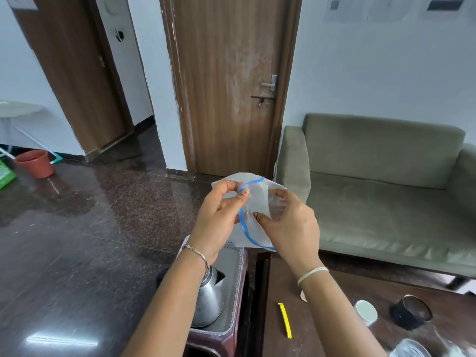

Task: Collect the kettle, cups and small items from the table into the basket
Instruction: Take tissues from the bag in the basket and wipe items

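both hands are raised in the middle of the frame, working a clear plastic bag with a blue zip strip. the left hand pinches one lip of the bag mouth between thumb and fingers, and the right hand grips the opposite lip, so the 2 sides are likely being pulled apart or pressed shut; i cannot tell which. the bag looks see-through, and whether anything lies inside it cannot be made out.

the kettle stands lower centre, partly hidden by the left forearm, inside what seems to be the basket, a dark-rimmed container; nothing else shows in it.

on the dark table at lower right wait a yellow clip, a white cup, a dark cup and a clear glass at the bottom edge. none of these is collected yet.
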Motion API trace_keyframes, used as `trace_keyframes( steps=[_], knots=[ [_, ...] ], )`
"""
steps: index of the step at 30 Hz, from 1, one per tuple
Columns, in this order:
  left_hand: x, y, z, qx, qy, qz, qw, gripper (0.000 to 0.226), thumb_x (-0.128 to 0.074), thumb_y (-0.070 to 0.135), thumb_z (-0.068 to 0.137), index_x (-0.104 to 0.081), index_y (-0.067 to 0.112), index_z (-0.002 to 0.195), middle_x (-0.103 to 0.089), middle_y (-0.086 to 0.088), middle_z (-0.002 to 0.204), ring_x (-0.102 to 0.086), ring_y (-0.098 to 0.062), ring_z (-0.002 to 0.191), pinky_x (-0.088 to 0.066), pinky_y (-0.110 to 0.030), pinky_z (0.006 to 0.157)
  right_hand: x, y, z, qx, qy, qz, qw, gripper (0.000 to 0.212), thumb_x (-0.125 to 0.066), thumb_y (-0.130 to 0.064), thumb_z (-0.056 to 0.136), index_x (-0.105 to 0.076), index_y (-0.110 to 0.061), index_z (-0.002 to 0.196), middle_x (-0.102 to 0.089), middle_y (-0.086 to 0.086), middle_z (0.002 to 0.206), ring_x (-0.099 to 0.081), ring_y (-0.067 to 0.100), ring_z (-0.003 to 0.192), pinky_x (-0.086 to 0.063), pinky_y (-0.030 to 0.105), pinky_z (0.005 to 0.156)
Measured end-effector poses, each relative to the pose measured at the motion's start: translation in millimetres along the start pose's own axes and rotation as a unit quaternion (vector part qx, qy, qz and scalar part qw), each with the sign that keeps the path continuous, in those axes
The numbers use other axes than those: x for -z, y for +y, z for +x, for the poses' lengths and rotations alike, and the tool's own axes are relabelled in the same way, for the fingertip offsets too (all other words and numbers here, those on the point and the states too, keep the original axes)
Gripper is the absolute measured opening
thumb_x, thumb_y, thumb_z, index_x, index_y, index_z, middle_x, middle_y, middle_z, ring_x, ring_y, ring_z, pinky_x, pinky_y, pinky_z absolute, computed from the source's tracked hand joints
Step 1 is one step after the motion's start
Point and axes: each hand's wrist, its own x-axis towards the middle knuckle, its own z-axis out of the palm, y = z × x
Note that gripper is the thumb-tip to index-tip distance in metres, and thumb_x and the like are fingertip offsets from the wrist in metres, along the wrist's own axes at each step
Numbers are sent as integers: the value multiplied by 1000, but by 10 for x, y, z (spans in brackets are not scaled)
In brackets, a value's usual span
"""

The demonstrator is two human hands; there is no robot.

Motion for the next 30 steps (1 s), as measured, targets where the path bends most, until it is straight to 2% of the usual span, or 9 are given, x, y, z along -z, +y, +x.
trace_keyframes(
  steps=[4,7,11,16,20,22,25,27,30],
  knots=[
    [-73,34,-80,-6,-2,-22,1000,7,-59,20,94,-63,18,99,-71,19,96,-68,-6,93,-56,-44,89,41,12,54,-9,13,7,1000,44,-82,-33,66,-67,-35,107,-69,-18,86,-65,8,80,-49,21,64],
    [-136,48,-68,-16,6,-48,999,7,-59,17,94,-62,14,99,-70,12,102,-68,-11,94,-55,-50,91,36,62,117,6,1,29,1000,32,-79,-23,72,-73,-29,102,-71,-18,87,-64,0,77,-37,4,59],
    [-235,68,-41,-29,2,-67,997,10,-61,20,90,-63,14,98,-69,7,92,-66,-12,90,-55,-49,89,21,146,172,52,-36,53,997,27,-73,-15,78,-74,-20,104,-69,-5,103,-65,12,93,-44,16,76],
    [-353,41,-15,-21,3,-82,996,7,-59,17,94,-63,16,99,-69,3,100,-65,-14,96,-53,-54,92,49,274,324,18,-84,84,993,6,-69,-22,83,-73,-21,86,-71,-2,79,-64,16,74,-44,24,60],
    [-369,-12,8,-44,-12,-31,998,27,-71,38,79,-65,19,98,-67,14,118,-64,-6,108,-56,-34,89,71,406,432,-26,-103,149,983,14,-65,-13,86,-68,-1,79,-65,25,77,-53,24,65,-51,42,64],
    [-329,-96,49,-70,67,17,995,34,-74,48,74,-65,26,98,-68,15,113,-62,-4,109,-49,-24,87,107,464,461,-47,-127,195,971,18,-66,-10,87,-65,7,82,-64,33,84,-50,18,68,-53,49,67],
    [-159,-271,144,-58,226,80,969,37,-74,46,77,-60,33,109,-60,16,118,-54,-4,114,-40,-18,88,202,521,478,-70,-156,275,946,13,-68,-10,89,-68,2,82,-68,27,81,-59,17,67,-53,37,60],
    [-8,-361,218,33,201,31,979,53,-72,44,79,-55,18,123,-57,4,130,-54,-11,117,-46,-24,92,257,551,487,-68,-173,300,936,12,-66,-10,90,-70,-5,80,-72,13,71,-63,17,64,-52,29,57],
    [111,-442,262,116,98,-18,988,38,-61,41,90,-67,9,111,-73,-8,111,-69,-21,101,-57,-35,83,271,611,508,-67,-211,318,922,12,-63,-15,94,-72,-12,85,-74,-4,70,-69,9,60,-53,20,50]
  ],
)
